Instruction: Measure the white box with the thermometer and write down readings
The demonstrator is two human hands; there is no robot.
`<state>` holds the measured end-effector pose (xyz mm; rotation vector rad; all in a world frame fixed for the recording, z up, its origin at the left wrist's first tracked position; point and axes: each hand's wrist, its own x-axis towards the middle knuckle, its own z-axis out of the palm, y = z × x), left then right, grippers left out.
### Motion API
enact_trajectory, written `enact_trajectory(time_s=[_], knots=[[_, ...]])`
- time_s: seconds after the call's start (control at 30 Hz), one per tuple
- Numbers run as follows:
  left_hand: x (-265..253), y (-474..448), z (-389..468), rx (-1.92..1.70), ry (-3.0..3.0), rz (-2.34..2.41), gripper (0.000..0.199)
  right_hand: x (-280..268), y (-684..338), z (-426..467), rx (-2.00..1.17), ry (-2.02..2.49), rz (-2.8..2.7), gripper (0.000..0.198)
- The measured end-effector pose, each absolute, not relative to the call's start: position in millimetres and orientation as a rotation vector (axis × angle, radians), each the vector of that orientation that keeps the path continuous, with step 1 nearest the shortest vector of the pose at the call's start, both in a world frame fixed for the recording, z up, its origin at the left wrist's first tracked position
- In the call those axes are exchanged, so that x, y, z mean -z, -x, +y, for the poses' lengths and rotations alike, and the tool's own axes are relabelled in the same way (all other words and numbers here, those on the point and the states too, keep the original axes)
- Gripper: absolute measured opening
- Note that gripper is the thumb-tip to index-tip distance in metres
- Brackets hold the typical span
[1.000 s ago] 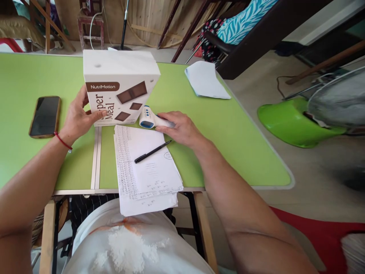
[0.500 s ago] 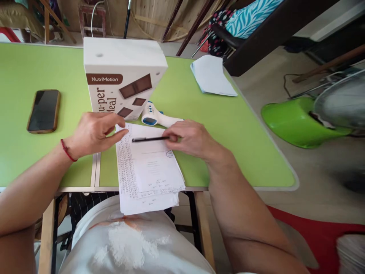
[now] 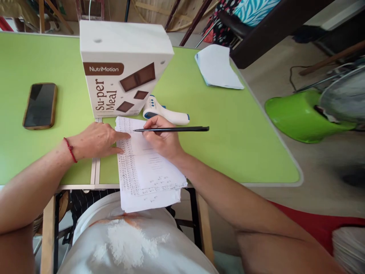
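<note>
A stack of white paper sheets (image 3: 155, 177) lies at the table's front edge and hangs partly over it. Small handwritten rows fill the left side of the top sheet, with printed lines and a few marks elsewhere. My right hand (image 3: 165, 140) grips a black pen (image 3: 185, 129), its tip pointing left just over the upper part of the page; whether it touches cannot be made out. My left hand (image 3: 99, 140), with a red cord on the wrist, rests open at the sheet's left edge, index finger and thumb stretched onto the written rows.
A white NutriMotion box (image 3: 125, 87) stands behind the papers, beside a white and blue infrared thermometer (image 3: 168, 113). A phone (image 3: 40, 105) lies at left on the green table (image 3: 228, 152). Folded papers (image 3: 218, 66) sit at the back right; a green stool (image 3: 296, 118) is on the floor.
My left hand has come down onto the paper with its fingers extended. My right hand has moved left over the sheet and now holds the pen in a writing grip, tip leftward.
</note>
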<state>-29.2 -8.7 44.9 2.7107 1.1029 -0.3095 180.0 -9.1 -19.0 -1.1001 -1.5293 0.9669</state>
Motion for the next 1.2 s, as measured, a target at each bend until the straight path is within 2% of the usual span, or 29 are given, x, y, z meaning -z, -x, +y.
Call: enact_trajectory(time_s=[0.17,0.37,1.2], knots=[[-45.3,28.4,-8.3,0.350,-2.656,1.124,0.041,26.7,-177.0,-13.9,-0.725,1.116,-1.631,0.011],[-42.9,26.9,-7.0,0.346,-2.617,1.116,0.043,27.8,-179.2,-14.7,-0.648,1.053,-1.709,0.014],[-43.9,29.2,-6.9,0.310,-2.620,1.112,0.042,24.6,-176.8,-15.2,-0.764,1.100,-1.721,0.013]])
